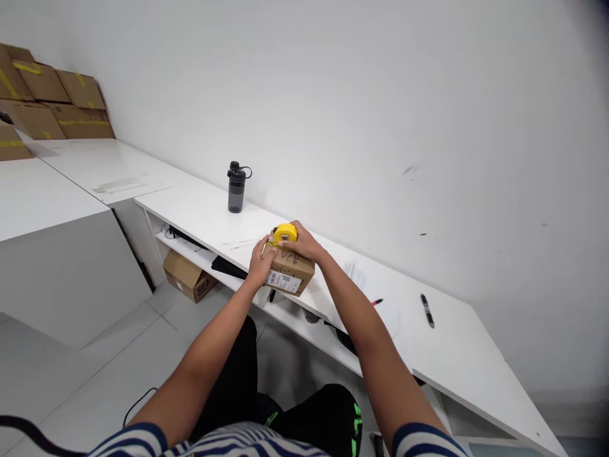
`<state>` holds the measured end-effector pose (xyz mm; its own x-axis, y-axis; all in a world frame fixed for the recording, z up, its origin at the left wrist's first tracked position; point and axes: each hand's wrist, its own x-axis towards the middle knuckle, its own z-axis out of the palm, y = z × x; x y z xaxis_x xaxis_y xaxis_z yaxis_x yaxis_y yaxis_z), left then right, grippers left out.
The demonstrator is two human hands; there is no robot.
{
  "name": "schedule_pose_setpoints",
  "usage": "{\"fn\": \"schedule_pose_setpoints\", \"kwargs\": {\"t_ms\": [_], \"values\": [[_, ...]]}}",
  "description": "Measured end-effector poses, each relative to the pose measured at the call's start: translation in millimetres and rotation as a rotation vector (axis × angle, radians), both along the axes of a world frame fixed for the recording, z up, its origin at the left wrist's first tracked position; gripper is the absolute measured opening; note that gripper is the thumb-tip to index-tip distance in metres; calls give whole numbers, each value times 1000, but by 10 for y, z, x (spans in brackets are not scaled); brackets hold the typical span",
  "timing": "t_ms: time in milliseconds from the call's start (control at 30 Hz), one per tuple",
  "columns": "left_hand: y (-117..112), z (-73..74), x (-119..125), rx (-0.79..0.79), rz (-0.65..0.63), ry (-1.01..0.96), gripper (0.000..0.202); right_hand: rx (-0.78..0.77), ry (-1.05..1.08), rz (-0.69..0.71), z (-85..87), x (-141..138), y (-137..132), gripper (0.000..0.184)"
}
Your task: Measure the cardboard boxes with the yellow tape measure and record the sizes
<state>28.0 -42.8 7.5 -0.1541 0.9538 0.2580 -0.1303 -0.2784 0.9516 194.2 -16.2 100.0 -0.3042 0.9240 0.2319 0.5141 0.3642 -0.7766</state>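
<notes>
A small brown cardboard box (305, 273) with black handwriting on top and a white label on its near side sits by the front edge of the white desk. My right hand (307, 242) is closed around a yellow tape measure (285, 233) at the far edge of the box top. At the box's left end, my left hand (260, 263) is closed on it, thumb on top and fingers close to the tape's end. Whether those fingers also pinch the tape end is too small to tell.
A dark water bottle (236, 190) stands left on the desk. Papers (354, 276), a red-tipped pen (377, 302) and a black marker (427, 311) lie to the right. Below is a shelf with an open carton (183, 273) under it. Taped cartons (80, 120) are stacked far left.
</notes>
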Motion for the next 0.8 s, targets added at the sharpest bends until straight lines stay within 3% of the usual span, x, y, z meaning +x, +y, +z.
{"fn": "schedule_pose_setpoints", "kwargs": {"t_ms": [200, 467, 667, 800], "values": [[-27, 80, 3, -65, -34, -7, 58, -72, 82, -45, -67, 526, -207, 52], [-35, 185, 37, -51, -37, 1, 57, -43, 232, -154, -181, 1098, -587, 52], [1, 195, 56, -40, -43, -7, 56, -38, 326, -212, -353, 1290, -662, 55], [25, 176, 69, -41, -55, -36, 57, -36, 351, -198, -349, 1263, -683, 56]]}}
